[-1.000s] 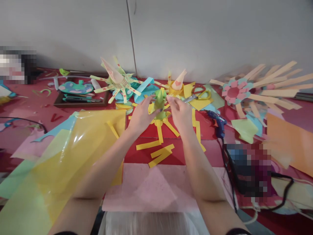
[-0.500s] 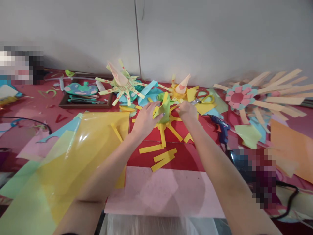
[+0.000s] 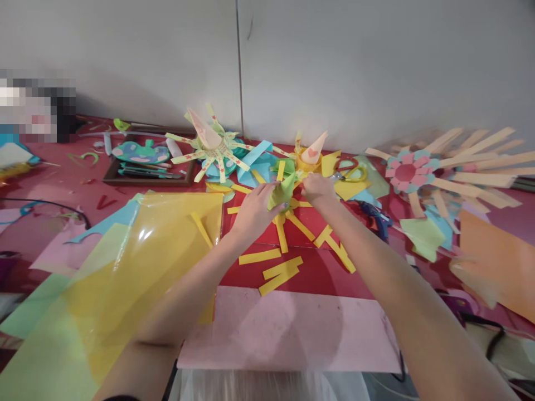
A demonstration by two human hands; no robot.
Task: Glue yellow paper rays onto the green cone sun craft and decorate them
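Left hand (image 3: 256, 211) clamped on curled green paper (image 3: 282, 192)

Head view: the curled green paper is mid-desk (image 3: 45, 181), yellow rays (image 3: 300, 226) spreading around it. From it, the left hand lies at eight o'clock, its grip closed on the paper. The right hand (image 3: 319, 188) is at three, grip drawn together; whether it pinches anything I cannot tell. Loose strips (image 3: 259, 257) lie at six.

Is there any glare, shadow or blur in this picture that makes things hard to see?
In the head view, a bright white glint sits on the shiny yellow sheet; in the same view, soft shadows darken the pink paper; also there, the right hand looks slightly soft, and a pixelated patch hides detail at upper left.
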